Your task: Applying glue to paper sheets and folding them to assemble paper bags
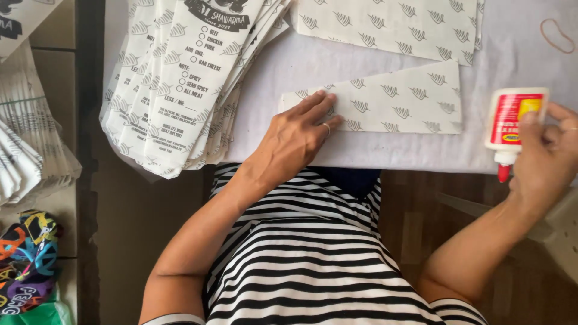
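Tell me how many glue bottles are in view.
1. The glue bottle is in the right hand at the right end of the table, nozzle pointing down. Others may lie outside the picture.

Person's torso fills the lower middle, below the table edge (361, 167): short-sleeved top (313, 265) in black and white horizontal stripes, bands fairly even, curving with the body. Sleeve hems show at both upper arms, well below the table edge, also striped. Forearms bare. Left hand (295, 141): thin plain ring (326, 127) on one finger, light metal. Right hand (551, 153): thin ring (569, 129) too, just visible. No watch, no bracelets.
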